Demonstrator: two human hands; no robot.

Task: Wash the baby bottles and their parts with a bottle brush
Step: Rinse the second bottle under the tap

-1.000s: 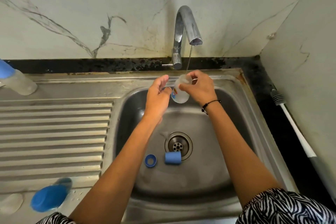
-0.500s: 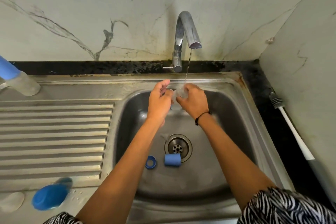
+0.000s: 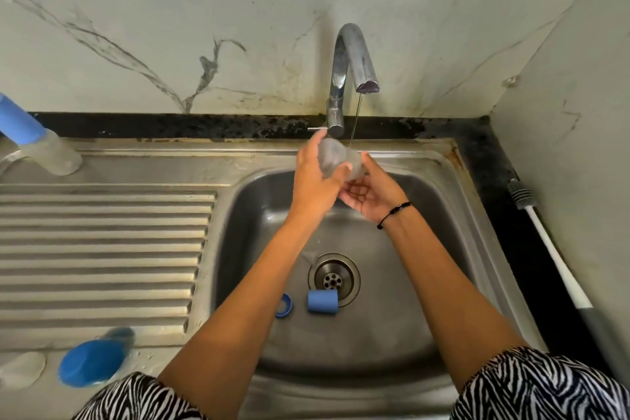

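Rinsing: from my remote seat I see a clear baby bottle (image 3: pixel 335 160) held under a thin stream from the tap (image 3: pixel 351 58), over the back of the sink (image 3: pixel 470 215).
Left hand: I see the left hand (image 3: pixel 315 181) wrapped around the bottle body, thumb across its front.
Right hand: the right hand (image 3: pixel 370 194) cups below and beside the bottle, palm up, fingers loosely curled and touching it; I cannot tell how firmly it grips. A black wristband (image 3: pixel 393 213) sits on that wrist.
Basin floor: a blue cap (image 3: pixel 322 301) lies on its side just beside the drain (image 3: pixel 333 278); a blue ring (image 3: pixel 284 305) lies near it, partly hidden by the left forearm.
Drainboard: a second bottle with a blue top (image 3: pixel 37 143) lies tilted at the far left edge; a blue lid (image 3: pixel 92 363) rests at the near left corner, blurred, with a clear rounded piece (image 3: pixel 22 368) beside it that I cannot identify.
Counter, right: the bottle brush (image 3: pixel 545 245), white handle and grey bristle head, lies along the dark counter by the wall, well apart from both hands.
Sleeves: zebra-striped fabric (image 3: pixel 545 389) shows at the bottom edge.
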